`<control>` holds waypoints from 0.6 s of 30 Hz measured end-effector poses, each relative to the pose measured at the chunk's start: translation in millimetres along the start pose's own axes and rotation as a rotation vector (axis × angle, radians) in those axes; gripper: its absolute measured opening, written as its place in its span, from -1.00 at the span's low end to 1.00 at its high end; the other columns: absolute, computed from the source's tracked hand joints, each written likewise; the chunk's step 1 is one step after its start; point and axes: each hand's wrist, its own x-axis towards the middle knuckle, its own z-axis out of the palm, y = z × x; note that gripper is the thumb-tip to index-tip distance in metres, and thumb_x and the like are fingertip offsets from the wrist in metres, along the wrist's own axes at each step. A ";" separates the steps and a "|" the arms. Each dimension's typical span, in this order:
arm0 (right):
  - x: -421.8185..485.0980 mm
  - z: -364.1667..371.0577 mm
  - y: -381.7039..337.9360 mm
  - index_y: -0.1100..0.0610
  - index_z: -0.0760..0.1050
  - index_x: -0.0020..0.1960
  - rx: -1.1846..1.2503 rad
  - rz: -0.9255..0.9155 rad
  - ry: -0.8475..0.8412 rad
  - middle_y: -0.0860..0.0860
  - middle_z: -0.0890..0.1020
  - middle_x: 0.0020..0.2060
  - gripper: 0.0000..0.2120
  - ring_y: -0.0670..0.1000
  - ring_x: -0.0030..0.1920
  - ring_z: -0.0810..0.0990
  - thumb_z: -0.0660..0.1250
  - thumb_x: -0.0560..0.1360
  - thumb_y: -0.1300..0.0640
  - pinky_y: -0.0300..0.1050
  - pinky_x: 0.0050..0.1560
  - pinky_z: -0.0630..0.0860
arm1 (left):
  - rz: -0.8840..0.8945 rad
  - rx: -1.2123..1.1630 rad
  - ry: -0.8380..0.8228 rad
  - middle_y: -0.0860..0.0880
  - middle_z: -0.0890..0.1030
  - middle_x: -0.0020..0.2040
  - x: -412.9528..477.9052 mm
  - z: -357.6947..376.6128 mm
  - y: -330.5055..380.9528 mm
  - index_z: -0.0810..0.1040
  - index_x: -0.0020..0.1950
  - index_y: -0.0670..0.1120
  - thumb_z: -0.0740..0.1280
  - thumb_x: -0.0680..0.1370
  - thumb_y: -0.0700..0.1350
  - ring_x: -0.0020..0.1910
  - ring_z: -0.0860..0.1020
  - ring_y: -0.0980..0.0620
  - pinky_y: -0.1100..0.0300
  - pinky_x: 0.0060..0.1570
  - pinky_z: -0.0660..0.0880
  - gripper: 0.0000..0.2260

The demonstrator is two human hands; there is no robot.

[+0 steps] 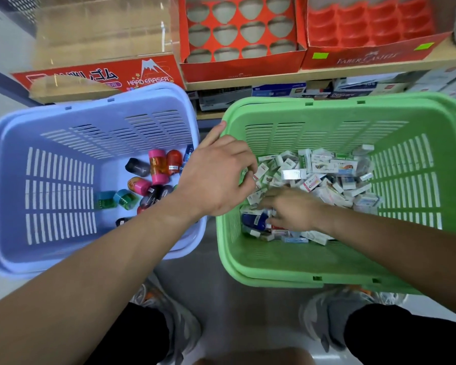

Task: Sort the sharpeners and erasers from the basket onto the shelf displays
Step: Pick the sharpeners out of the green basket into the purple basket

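both hands are in the green basket [287, 267], right in the pile of erasers [327, 180]. the left hand [216, 180] reaches across from the other side w/ fingers bent down, tips in among the small white boxes. can't tell if it has hold of one yet. the right hand [294, 210] is lower in the pile, fingers bent too, just beside a blue thing [253, 219]. can't tell if it grips anything either, the fingers are partly hidden.

the sharpeners [156, 167] lie in the blue basket [16, 180] on the left, not touched now.

the step looks like grabbing erasers to take up to the shelf [353, 71]. up there: a clear box [103, 27] w/ an eraser label, a red tray with round holes [240, 71] and a red tray with slots [366, 57] — all look bare.

to do it well: pick erasers of one kind, not a mixed bunch. pinch each by its long sides so it won't slip. the boxes are small and loose — a big scoop may drop some. lift clear of the basket wall before going up.
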 end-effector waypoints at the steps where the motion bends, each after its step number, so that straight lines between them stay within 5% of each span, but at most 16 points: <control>1: 5.1 3.8 -5.9 -0.02 0.37 0.48 0.096 0.013 -0.075 -0.01 0.48 0.35 -0.49 0.06 0.30 0.50 0.32 0.57 -0.11 -0.01 0.28 0.47 | 0.000 0.000 -0.003 0.12 0.64 -0.04 -0.3 -0.1 0.1 0.66 -0.04 0.06 0.16 0.53 0.06 0.07 0.54 0.03 0.06 0.59 -0.09 -0.72; 7: 9.9 29.1 -7.1 0.06 0.29 0.52 0.079 0.065 0.011 0.01 0.62 0.09 -0.33 0.04 0.02 0.61 0.37 0.52 -0.21 -0.02 -0.02 0.62 | 0.001 -0.006 -0.002 0.13 0.64 -0.03 -0.2 0.3 1.0 0.66 -0.05 0.06 0.18 0.53 0.06 0.08 0.54 0.04 0.06 0.58 -0.09 -0.74; 15: 12.7 31.2 -9.8 0.03 0.44 0.27 0.284 0.140 0.052 -0.07 0.59 0.00 -0.50 0.00 0.01 0.55 0.53 0.39 0.04 -0.11 -0.09 0.52 | -0.005 -0.008 -0.002 0.12 0.65 -0.04 0.0 -0.1 2.0 0.66 -0.06 0.06 0.19 0.53 0.05 0.07 0.55 0.03 0.07 0.58 -0.10 -0.75; 18: 8.4 33.6 -5.9 -0.02 0.42 0.23 0.233 0.087 0.060 -0.06 0.55 0.07 -0.55 0.03 0.12 0.53 0.49 0.40 -0.02 -0.04 0.02 0.54 | -0.010 -0.008 0.000 0.12 0.65 -0.04 0.0 0.1 1.2 0.66 -0.06 0.06 0.20 0.53 0.04 0.07 0.54 0.04 0.09 0.57 -0.11 -0.76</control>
